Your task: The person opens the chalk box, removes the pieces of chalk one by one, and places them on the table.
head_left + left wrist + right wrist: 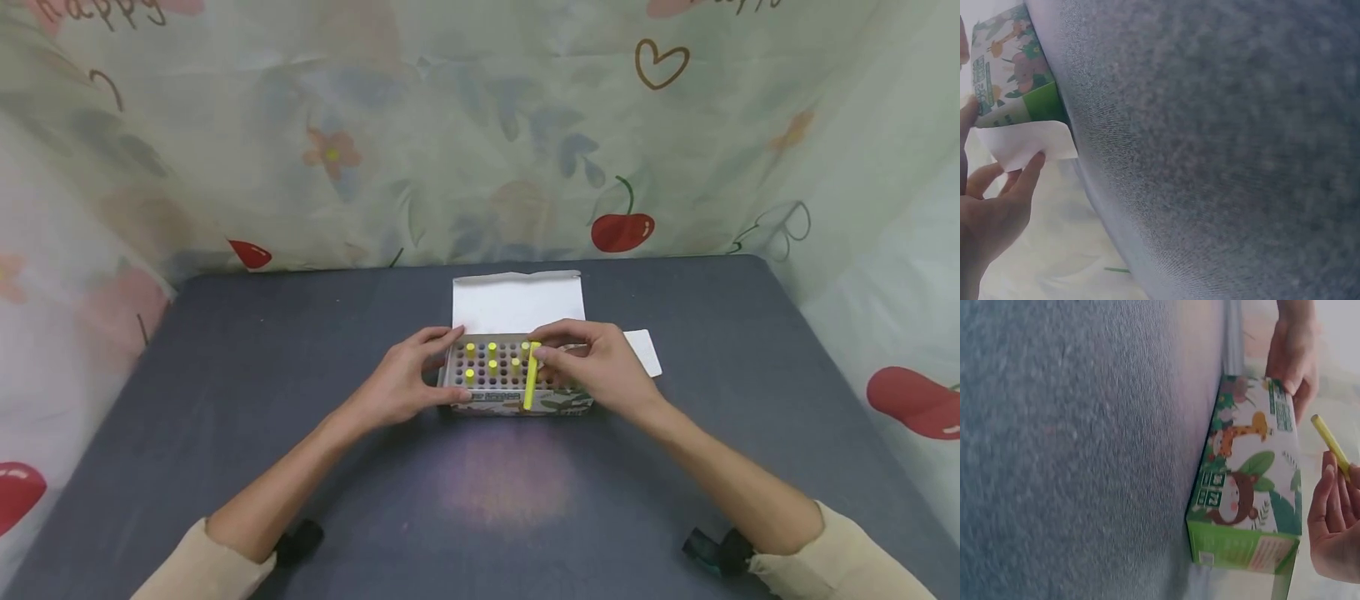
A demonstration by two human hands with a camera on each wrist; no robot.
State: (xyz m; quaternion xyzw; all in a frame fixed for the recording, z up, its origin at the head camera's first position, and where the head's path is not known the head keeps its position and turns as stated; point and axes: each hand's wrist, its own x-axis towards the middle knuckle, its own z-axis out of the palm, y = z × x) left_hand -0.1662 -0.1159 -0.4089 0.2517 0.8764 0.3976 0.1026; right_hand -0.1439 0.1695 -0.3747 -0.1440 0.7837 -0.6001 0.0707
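right hand (600, 367) pinching yellow stick (532, 379) at thumb and fingertips, over front of box (517, 392) | left hand (408, 379) curled round box's left end | risk: stick tilted, could miss hole, knock seated pegs (491, 358) | printed glossy cardboard, grey perforated insert, smooth slim cylinders, felt-like grey table (300, 400)

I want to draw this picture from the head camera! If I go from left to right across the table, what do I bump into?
Left hand holding the box's end → yellow sticks standing in the box's holes → long yellow stick pinched by the right hand → white side flap lying on the dark table.
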